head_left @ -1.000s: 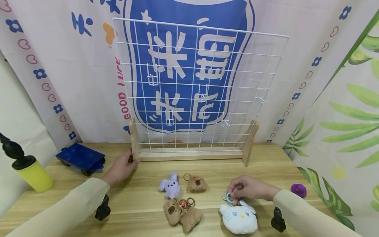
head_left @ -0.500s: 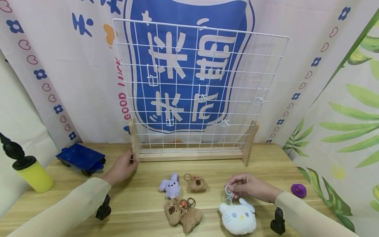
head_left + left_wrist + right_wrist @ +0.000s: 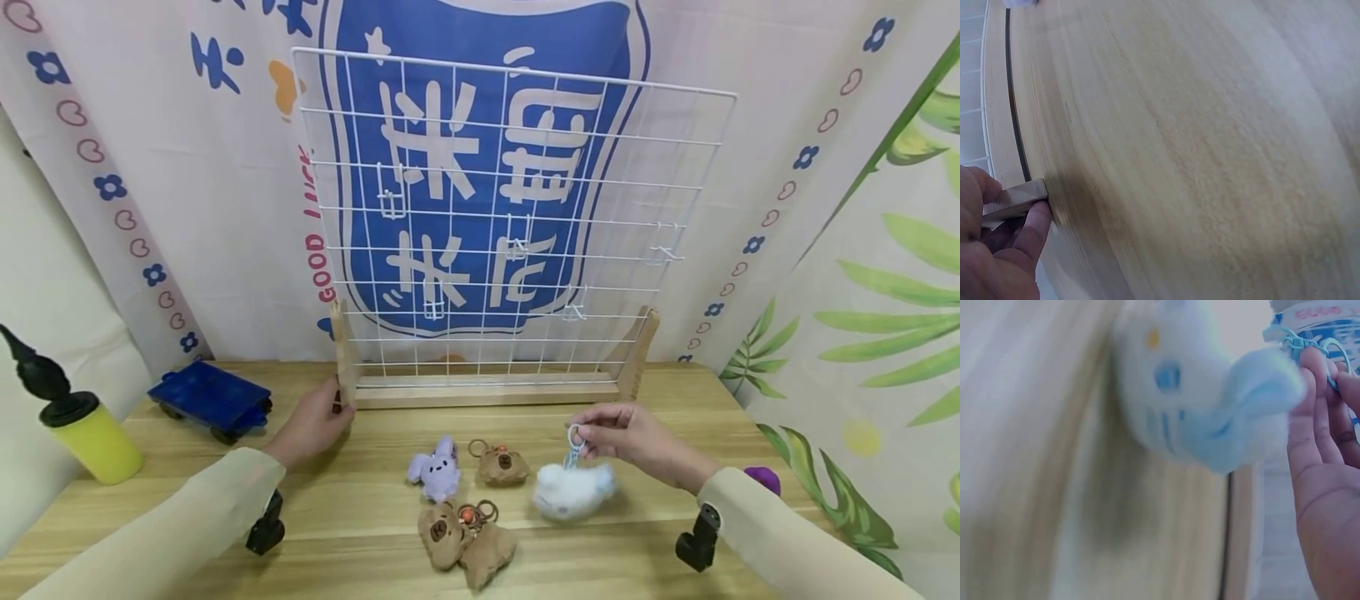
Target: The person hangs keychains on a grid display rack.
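As I watch from afar, right hand (image 3: 626,435) pinching the ring (image 3: 572,435), white toy (image 3: 573,492) hanging below in front of the rack (image 3: 480,393), left hand (image 3: 313,423) gripping its wooden leg (image 3: 344,354), purple toy (image 3: 438,475), brown toys (image 3: 503,468) in front too.

Small cloth-walled booth, set up like a trinket stall; whether in a shop or a home, impossible to tell. Rear: printed curtain (image 3: 255,167) with blue emblem, flower-and-heart bands, "GOOD LUCK" lettering. Right: leaf-print cloth (image 3: 885,283). Left: plain white cloth (image 3: 60,275). Furniture: wood-grain counter (image 3: 337,533). Stall-like fittings: white wire grid (image 3: 491,215) with small hooks (image 3: 517,247), mounted in wooden stand (image 3: 487,392). Stall-like goods: plush key-ring charms (image 3: 504,465); also blue toy cart (image 3: 210,396).
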Demonstrator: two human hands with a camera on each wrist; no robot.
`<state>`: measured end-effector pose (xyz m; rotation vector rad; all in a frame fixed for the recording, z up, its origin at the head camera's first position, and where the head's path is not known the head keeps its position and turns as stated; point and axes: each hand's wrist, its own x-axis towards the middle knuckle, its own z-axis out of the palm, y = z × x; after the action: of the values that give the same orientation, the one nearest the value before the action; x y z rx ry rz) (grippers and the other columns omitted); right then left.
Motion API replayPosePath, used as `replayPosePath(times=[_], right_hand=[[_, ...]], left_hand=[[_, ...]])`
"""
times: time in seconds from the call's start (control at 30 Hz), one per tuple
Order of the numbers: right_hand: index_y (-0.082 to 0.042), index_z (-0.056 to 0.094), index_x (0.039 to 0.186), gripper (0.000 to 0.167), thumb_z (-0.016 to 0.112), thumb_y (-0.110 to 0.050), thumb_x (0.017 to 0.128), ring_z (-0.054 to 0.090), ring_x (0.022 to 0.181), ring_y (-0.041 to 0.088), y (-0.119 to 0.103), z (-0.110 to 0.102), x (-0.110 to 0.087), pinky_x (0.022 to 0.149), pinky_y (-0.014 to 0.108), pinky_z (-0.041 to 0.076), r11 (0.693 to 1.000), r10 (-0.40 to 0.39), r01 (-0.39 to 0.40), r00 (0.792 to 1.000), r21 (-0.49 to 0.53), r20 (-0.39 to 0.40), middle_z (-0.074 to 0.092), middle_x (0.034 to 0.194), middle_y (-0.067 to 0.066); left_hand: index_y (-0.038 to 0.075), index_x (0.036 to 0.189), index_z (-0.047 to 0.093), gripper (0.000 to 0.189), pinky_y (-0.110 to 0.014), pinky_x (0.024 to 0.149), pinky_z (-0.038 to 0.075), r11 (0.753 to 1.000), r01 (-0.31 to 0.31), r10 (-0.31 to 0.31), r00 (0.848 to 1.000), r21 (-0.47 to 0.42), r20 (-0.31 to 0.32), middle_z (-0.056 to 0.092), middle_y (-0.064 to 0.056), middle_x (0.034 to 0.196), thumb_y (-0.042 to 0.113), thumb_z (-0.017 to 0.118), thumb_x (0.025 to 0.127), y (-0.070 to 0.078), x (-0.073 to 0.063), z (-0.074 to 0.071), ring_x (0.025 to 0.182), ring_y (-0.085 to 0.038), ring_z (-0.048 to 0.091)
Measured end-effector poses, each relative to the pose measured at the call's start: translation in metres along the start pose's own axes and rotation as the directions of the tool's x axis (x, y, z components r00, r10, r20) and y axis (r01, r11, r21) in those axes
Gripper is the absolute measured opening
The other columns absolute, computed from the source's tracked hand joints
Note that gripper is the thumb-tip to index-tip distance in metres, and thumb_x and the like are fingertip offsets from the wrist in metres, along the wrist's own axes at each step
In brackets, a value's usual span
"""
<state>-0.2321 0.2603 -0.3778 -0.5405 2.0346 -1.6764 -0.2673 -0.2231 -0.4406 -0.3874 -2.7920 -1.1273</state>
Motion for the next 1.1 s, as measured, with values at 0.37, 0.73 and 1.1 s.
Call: replayPosePath(times=[0.37, 0.73, 1.1], right_hand=[[0.0, 0.066, 0.129, 0.028, 0.063, -0.004, 0.102, 0.076, 0.097, 0.01, -0.065, 0.018, 0.021, 0.093, 0.028, 0.061, 0.986, -0.163, 0.167, 0.976, 0.017, -0.147, 0.077, 0.109, -0.003], [0.002, 0.062, 0.134, 0.033, 0.064, -0.007, 0.102, 0.076, 0.102, 0.013, -0.133, 0.051, 0.046, 0.095, 0.033, 0.061, 0.966, -0.248, 0.231, 0.953, -0.111, -0.172, 0.077, 0.116, 0.001], [-0.001, 0.067, 0.126, 0.024, 0.065, -0.008, 0.103, 0.076, 0.1, 0.015, -0.195, 0.095, 0.095, 0.096, 0.033, 0.061, 0.927, -0.371, 0.372, 0.896, -0.045, -0.242, 0.073, 0.124, 0.02]], left_hand=[[-0.018, 0.143, 0.04, 0.049, -0.05, 0.086, 0.062, 1.0, 0.001, -0.001, 1.0, -0.006, 0.011, 0.063, -0.038, 0.125, -0.001, 0.057, 0.1, 0.001, 0.001, 0.002, 0.107, -0.043, 0.069], [-0.019, 0.144, 0.038, 0.051, -0.053, 0.089, 0.061, 1.0, 0.003, -0.003, 1.0, 0.008, 0.025, 0.061, -0.04, 0.129, -0.001, 0.057, 0.1, 0.001, 0.002, 0.0, 0.111, -0.046, 0.068], [-0.019, 0.145, 0.037, 0.051, -0.052, 0.086, 0.062, 1.0, -0.009, 0.009, 1.0, -0.003, 0.017, 0.061, -0.04, 0.128, -0.003, 0.056, 0.1, 0.002, -0.002, -0.003, 0.109, -0.046, 0.068]])
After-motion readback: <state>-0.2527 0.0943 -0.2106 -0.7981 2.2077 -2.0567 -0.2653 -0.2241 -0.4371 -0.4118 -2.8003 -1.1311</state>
